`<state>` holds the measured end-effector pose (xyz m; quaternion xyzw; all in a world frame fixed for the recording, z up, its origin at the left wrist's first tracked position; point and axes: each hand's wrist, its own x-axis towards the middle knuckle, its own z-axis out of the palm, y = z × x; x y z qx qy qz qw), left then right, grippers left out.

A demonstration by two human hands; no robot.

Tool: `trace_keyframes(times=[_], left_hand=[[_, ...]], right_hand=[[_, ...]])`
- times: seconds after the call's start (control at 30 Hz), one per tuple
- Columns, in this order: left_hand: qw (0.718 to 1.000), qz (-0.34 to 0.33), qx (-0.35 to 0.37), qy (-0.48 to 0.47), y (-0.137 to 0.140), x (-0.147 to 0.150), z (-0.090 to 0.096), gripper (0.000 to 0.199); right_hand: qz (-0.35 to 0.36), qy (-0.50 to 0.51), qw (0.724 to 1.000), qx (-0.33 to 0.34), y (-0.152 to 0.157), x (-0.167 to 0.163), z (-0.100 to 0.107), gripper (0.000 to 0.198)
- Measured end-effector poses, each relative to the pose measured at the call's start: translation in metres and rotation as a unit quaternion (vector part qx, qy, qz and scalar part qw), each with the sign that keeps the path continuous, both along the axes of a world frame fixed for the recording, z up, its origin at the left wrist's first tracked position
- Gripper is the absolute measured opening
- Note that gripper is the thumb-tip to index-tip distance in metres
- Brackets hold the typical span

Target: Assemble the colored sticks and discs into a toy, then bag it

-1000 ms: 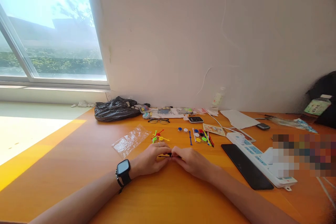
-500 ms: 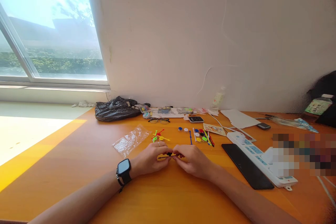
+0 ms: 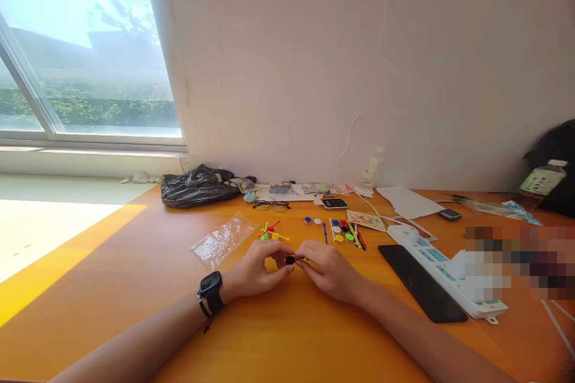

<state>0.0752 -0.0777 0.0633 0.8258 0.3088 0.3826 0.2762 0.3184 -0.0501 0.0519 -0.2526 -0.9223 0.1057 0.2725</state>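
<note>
Between my two hands, above the table (image 3: 269,335), is a small black spinner arrow (image 3: 290,260) with a round black disc on it. The thumb and fingers of my left hand (image 3: 257,266) curve around the disc and close on its edge. My right hand (image 3: 330,269) pinches the thin arrow end between thumb and forefinger, and its fingers hide most of it. Beyond my left hand lie red, green and yellow arrows (image 3: 274,232). Past my right hand are a blue arrow (image 3: 326,233), a group of coloured discs (image 3: 344,229) and more arrows (image 3: 360,237).
A clear plastic bag (image 3: 222,240) lies left of my hands. Right are a black phone (image 3: 420,281) and a white power strip (image 3: 444,275). Along the wall sit a black plastic bag (image 3: 197,185), glasses (image 3: 272,206) and a black-and-white device (image 3: 335,204).
The black arrow has turned so its disc now shows, and its long shaft no longer sticks out across my left fingers. My left thumb and forefinger have spread wider.
</note>
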Motion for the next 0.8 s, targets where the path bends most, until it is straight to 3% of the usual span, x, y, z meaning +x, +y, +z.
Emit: trace_keyframes(times=[0.17, 0.33, 0.43, 0.53, 0.6, 0.73, 0.8], left_hand=[[0.983, -0.062, -0.158, -0.063, -0.002, -0.002, 0.018, 0.035], [0.986, -0.039, -0.146, -0.064, 0.002, -0.003, 0.015, 0.039], [0.986, -0.014, -0.15, -0.068, 0.005, -0.003, 0.008, 0.038], [0.984, 0.01, -0.155, -0.092, 0.007, -0.004, 0.002, 0.035], [0.982, 0.02, -0.152, -0.106, 0.009, -0.004, 0.001, 0.034], [0.983, 0.02, -0.145, -0.107, 0.008, -0.004, 0.002, 0.032], [0.984, 0.015, -0.146, -0.102, 0.007, -0.004, 0.004, 0.032]], right_hand=[[0.005, 0.046, 0.999, -0.024, 0.004, 0.001, 0.003, 0.023], [-0.021, 0.1, 0.994, -0.044, 0.007, 0.0, 0.002, 0.023], [-0.063, 0.146, 0.978, -0.132, 0.008, 0.001, 0.002, 0.032], [-0.064, 0.161, 0.95, -0.261, 0.013, 0.004, 0.001, 0.066], [-0.059, 0.175, 0.929, -0.321, 0.017, 0.006, -0.001, 0.076], [-0.067, 0.251, 0.888, -0.38, 0.019, 0.003, -0.006, 0.054], [-0.049, 0.261, 0.867, -0.422, 0.017, 0.001, -0.006, 0.053]])
